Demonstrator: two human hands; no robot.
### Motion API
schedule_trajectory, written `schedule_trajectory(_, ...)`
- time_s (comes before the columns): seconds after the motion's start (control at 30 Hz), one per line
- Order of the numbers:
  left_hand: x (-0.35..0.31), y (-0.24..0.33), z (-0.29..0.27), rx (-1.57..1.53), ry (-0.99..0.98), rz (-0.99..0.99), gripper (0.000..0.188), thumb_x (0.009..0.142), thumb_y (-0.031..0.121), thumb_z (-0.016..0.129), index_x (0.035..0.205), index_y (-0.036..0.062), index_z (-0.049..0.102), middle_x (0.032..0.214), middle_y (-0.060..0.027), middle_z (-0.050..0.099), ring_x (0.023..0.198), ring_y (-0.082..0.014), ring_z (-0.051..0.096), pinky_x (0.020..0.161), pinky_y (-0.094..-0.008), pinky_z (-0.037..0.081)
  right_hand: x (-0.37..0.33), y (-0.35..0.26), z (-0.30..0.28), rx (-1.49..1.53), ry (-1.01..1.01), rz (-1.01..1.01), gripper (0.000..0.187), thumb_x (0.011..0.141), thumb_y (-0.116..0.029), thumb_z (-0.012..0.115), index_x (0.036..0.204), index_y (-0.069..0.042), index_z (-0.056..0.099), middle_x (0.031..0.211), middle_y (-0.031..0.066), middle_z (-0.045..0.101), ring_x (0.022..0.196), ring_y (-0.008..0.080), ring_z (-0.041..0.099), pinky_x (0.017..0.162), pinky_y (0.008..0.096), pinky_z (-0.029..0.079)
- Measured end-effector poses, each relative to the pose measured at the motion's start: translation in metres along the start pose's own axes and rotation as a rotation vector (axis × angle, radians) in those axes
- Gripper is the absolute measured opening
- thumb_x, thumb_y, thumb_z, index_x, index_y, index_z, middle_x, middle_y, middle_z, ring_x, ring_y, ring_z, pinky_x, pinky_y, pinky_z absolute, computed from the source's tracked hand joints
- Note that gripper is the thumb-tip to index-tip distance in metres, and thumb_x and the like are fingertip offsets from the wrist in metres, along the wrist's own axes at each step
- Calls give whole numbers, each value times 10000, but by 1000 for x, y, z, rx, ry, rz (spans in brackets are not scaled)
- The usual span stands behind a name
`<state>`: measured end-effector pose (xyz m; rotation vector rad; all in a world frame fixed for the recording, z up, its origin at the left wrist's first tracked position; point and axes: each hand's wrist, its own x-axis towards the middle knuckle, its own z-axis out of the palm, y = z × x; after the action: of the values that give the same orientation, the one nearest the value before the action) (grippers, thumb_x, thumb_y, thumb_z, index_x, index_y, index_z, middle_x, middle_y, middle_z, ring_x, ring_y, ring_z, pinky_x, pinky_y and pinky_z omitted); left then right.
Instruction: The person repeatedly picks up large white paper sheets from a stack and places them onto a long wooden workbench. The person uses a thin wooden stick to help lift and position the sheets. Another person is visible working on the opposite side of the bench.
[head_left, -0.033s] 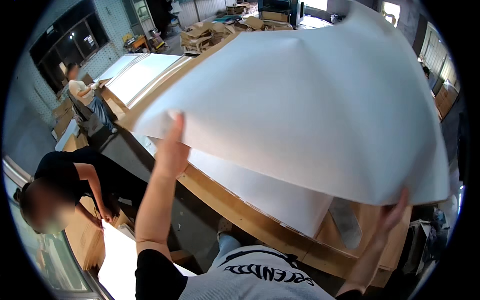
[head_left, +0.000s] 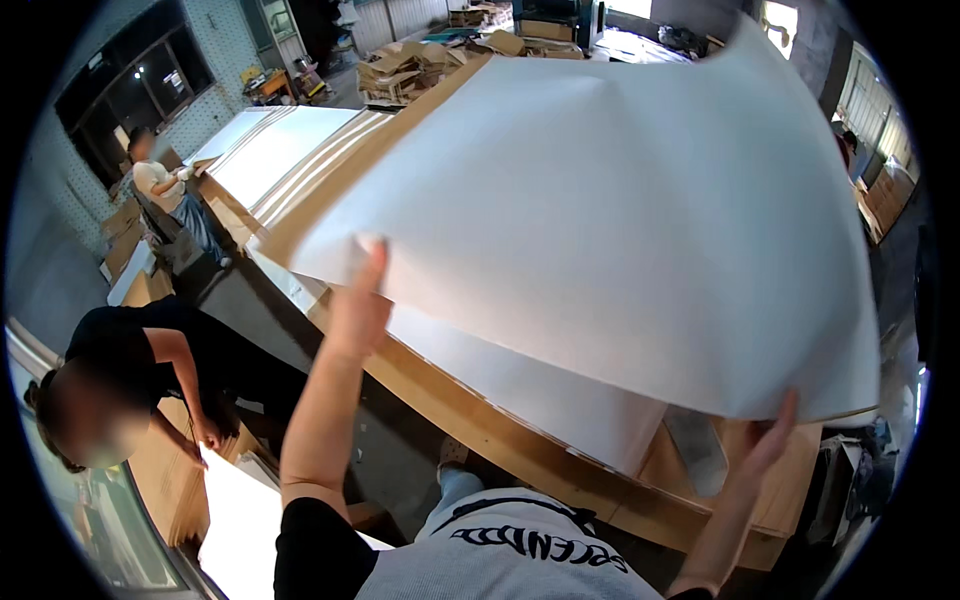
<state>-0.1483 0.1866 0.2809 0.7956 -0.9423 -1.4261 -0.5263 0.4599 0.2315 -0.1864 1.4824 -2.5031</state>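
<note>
A large, bowed white sheet [head_left: 570, 220], paper or thin board, hangs raised over a wooden table [head_left: 450, 405]. At its near left corner my left hand [head_left: 362, 312] pinches the edge, thumb on top and fingers hidden beneath. My right hand [head_left: 772, 438] grips the near edge close to the right corner, its fingers partly under the sheet. Below it, more white sheet material [head_left: 540, 385] lies on the table. A grey flat strip [head_left: 696, 452] lies on the wood near my right hand.
At lower left a person in black [head_left: 180, 350] bends over a white sheet [head_left: 245, 510] and brown boards. Another person [head_left: 165, 190] stands by a far-left table with white panels [head_left: 285, 140]. Behind the raised sheet lies a cardboard heap [head_left: 420, 75].
The raised sheet has shifted slightly. Its near left corner and my left hand moved right and a little down; the right corner and my right hand moved left and slightly down.
</note>
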Motion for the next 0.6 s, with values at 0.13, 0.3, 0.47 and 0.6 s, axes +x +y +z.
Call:
schedule_trajectory(0.13, 33, -102, -65, 166, -79, -381, 598, 795, 339, 592, 1203, -52, 395, 1204, -73, 446, 1096, -155, 411, 921, -276, 318, -59, 108, -49, -151, 138, 299, 391, 800, -391, 564, 1053, -99, 505, 770, -15, 512, 659, 97, 477, 478, 260, 383)
schedule_trajectory(0.3, 63, -226, -138, -66, -155, -625, 504, 797, 301, 589, 1153, -31, 459, 1129, -73, 507, 1041, -165, 459, 885, -284, 352, -115, 180, -59, -262, 185, 435, 339, 804, -385, 559, 1026, -133, 513, 768, -6, 506, 662, 120, 477, 514, 262, 393)
schedule_trajectory(0.47, 56, -249, -165, -90, -103, -773, 347, 824, 232, 554, 1076, 1, 496, 1020, -58, 556, 982, -154, 504, 845, -285, 388, -116, 222, -73, -141, 222, 476, 316, 844, -308, 510, 1091, -113, 482, 949, 33, 522, 803, 162, 496, 623, 310, 437)
schedule_trajectory(0.6, 55, -248, -168, -218, -61, -733, 356, 812, 244, 569, 1061, -6, 524, 1005, -67, 566, 930, -160, 527, 801, -275, 405, -117, 235, -85, -181, 169, 415, 316, 814, -313, 559, 1031, -92, 501, 1002, 12, 517, 873, 146, 491, 691, 296, 431)
